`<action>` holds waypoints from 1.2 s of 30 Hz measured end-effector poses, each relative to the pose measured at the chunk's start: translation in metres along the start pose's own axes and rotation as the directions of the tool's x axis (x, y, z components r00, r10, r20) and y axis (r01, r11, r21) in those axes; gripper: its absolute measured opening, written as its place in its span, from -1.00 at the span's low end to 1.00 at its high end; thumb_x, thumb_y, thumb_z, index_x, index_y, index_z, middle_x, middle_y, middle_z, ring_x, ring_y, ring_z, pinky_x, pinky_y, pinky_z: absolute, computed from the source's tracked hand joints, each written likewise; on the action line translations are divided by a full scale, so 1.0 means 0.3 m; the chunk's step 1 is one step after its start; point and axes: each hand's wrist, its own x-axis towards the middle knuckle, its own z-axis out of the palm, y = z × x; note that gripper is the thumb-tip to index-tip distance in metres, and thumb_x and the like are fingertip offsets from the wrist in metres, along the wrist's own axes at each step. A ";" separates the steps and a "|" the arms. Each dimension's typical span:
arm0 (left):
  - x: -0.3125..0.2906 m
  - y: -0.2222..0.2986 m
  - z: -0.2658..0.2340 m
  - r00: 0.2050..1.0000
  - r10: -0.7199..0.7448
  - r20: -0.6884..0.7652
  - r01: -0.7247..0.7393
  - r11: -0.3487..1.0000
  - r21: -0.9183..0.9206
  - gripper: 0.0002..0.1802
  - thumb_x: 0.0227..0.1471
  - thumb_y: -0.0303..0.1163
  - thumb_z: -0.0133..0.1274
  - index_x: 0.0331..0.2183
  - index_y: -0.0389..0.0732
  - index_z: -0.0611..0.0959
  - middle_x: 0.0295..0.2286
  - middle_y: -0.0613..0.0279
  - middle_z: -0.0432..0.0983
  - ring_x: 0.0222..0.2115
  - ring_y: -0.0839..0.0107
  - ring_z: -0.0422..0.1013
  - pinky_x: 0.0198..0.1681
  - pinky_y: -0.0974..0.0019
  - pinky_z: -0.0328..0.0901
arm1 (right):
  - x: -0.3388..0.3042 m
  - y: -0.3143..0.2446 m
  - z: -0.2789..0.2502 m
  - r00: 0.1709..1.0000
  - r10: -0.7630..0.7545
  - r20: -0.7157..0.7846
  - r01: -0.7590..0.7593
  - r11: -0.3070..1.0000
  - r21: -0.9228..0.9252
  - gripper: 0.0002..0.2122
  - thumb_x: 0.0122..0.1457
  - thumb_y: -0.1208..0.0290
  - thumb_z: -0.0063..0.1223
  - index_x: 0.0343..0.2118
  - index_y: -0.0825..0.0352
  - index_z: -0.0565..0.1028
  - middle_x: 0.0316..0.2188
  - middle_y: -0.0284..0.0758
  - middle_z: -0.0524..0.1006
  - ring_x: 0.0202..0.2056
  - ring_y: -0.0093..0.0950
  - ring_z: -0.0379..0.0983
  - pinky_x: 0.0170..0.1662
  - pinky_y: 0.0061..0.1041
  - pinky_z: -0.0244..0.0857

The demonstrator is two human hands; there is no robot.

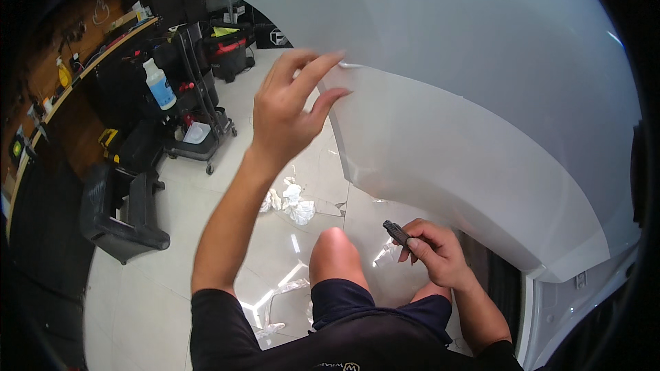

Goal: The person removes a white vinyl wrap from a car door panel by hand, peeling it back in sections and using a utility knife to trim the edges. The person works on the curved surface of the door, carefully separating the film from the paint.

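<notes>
In front of me is a large, glossy light-grey car panel [467,27]. A paler, film-like sheet [447,144] with a curved upper edge covers its lower part. My left hand [292,99] is raised at the sheet's upper left corner, with thumb and fingers apart and the fingertips close to the edge. Whether they touch it I cannot tell. Lower down, to the right of my knee, my right hand [436,251] pinches a short black ridged tool [396,232] between thumb and fingers. The tool points up and left, apart from the panel.
Crumpled white paper or film [297,205] lies on the glossy tiled floor [158,295]. To the left stand a black step stool [124,209] and a wheeled cart [203,106] with a bottle of blue liquid [159,86]. Behind it is a black-and-red vacuum [230,55].
</notes>
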 end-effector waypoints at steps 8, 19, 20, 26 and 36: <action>0.155 -0.040 -0.057 0.838 0.257 0.482 -0.411 0.877 0.248 -0.73 -0.07 -0.36 0.30 -0.34 -0.16 0.55 -0.40 0.25 0.45 -0.42 0.27 0.49 -0.40 0.25 0.38 | -0.038 0.024 -0.003 1.000 0.017 -0.010 -0.016 0.999 0.044 -0.85 0.35 0.49 -0.05 -0.18 0.46 0.52 -0.26 -0.26 0.55 -0.34 -0.54 0.52 -0.32 -0.57 0.37; 0.201 -0.044 -0.069 0.642 0.284 0.712 -0.496 0.862 0.105 -0.93 0.10 -0.47 0.12 -0.33 -0.18 0.54 -0.43 0.20 0.50 -0.47 0.20 0.48 -0.42 0.21 0.36 | -0.023 -0.043 0.004 0.997 -0.074 0.035 0.075 0.997 -0.025 -0.87 0.32 0.49 -0.01 -0.22 0.46 0.51 -0.32 -0.30 0.53 -0.38 -0.56 0.52 -0.33 -0.56 0.36; 0.191 -0.040 -0.072 0.648 0.231 0.726 -0.449 0.886 0.119 -0.93 0.13 -0.46 0.12 -0.33 -0.19 0.54 -0.44 0.19 0.50 -0.48 0.17 0.48 -0.42 0.20 0.36 | -0.024 -0.044 0.000 0.998 -0.065 0.025 0.065 0.998 -0.005 -0.86 0.33 0.49 -0.01 -0.22 0.46 0.51 -0.33 -0.30 0.53 -0.38 -0.56 0.51 -0.33 -0.56 0.36; 0.202 -0.078 -0.132 0.733 0.162 0.661 -0.305 0.946 0.107 -0.76 0.15 -0.25 0.19 -0.25 -0.19 0.57 -0.37 0.14 0.56 -0.47 0.10 0.51 -0.40 0.18 0.40 | -0.026 -0.029 -0.009 0.999 -0.001 -0.047 0.005 0.996 0.092 -0.85 0.37 0.46 -0.06 -0.21 0.44 0.50 -0.42 -0.34 0.55 -0.46 -0.62 0.46 -0.38 -0.59 0.35; 0.172 -0.078 -0.095 0.775 0.195 0.601 -0.502 0.768 0.398 -0.62 0.08 -0.06 0.20 -0.28 -0.13 0.49 -0.36 0.26 0.48 -0.44 0.30 0.58 -0.49 0.32 0.43 | -0.053 -0.036 -0.034 0.998 0.059 -0.035 -0.058 0.997 0.050 -0.84 0.37 0.45 -0.05 -0.21 0.44 0.50 -0.48 -0.35 0.58 -0.52 -0.65 0.42 -0.42 -0.61 0.33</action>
